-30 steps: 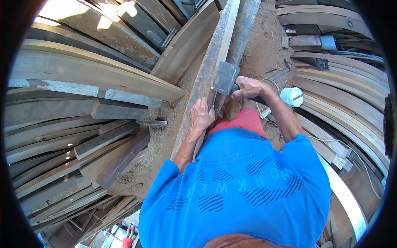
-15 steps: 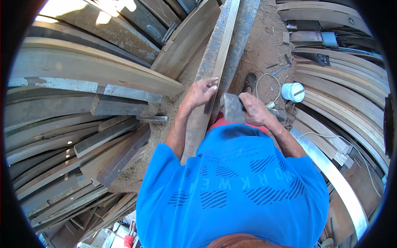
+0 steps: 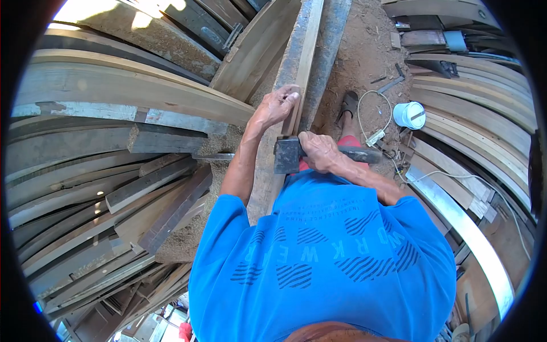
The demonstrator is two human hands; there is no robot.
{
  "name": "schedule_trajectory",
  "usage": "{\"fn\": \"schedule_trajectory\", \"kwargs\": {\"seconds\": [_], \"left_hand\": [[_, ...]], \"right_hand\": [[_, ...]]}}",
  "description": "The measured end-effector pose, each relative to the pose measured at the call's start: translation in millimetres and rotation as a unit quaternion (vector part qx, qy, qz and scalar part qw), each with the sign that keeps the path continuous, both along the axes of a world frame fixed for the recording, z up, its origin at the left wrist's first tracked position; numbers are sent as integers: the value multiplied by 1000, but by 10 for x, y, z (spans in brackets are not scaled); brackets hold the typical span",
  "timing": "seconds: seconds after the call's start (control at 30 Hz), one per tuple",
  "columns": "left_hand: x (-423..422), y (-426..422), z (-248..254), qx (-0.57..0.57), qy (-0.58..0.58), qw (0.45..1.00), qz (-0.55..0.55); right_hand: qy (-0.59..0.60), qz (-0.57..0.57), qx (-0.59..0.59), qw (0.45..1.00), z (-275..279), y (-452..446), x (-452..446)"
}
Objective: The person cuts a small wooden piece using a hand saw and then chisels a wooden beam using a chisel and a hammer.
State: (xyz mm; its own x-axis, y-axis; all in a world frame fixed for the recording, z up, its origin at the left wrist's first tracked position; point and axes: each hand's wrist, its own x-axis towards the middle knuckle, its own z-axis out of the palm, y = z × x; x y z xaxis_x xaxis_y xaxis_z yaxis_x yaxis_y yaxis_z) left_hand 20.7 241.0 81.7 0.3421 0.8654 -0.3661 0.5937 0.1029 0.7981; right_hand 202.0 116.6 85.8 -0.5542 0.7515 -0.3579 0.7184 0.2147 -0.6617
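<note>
My right hand (image 3: 320, 151) is wrapped around the handle of a mallet (image 3: 286, 155), close to its dark, blocky head. The handle (image 3: 360, 154) sticks out to the right beyond my fist. The head is over the near end of a long, narrow wooden strip (image 3: 308, 51); whether it touches the wood I cannot tell. The strip lies lengthwise on a worn, stained beam (image 3: 332, 43). Farther up, my left hand (image 3: 278, 106) is closed at the strip's left side, thumb and fingers pressed together. What sits in that pinch, if anything, is hidden.
Stacked planks (image 3: 142, 91) crowd the left, and more boards (image 3: 473, 122) line the right. On the dirt floor stand a white bucket (image 3: 409, 115) and a looped cable (image 3: 360, 117). My sandalled foot (image 3: 348, 105) is right of the beam. A shiny metal strip (image 3: 473, 239) curves at lower right.
My right hand has swung the mallet leftward, bringing its head over the strip's near end. The left hand has shifted slightly up along the strip. The view has shifted a little.
</note>
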Motion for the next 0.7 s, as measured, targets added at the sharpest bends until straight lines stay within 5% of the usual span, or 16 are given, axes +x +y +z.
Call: {"fn": "schedule_trajectory", "kwargs": {"seconds": [0.1,0.33,0.6,0.7], "left_hand": [[21,57,-45,11,-3,1000,7],[48,-9,107,43,158,981,-101],[86,-492,97,222,157,960,60],[2,-502,-182,137,86,981,106]], "right_hand": [[47,-42,7,998,148,38,-14],[11,66,-75,995,257,-101,162],[-76,-79,-116,987,170,-61,746],[-76,-116,-91,986,13,16,924]]}}
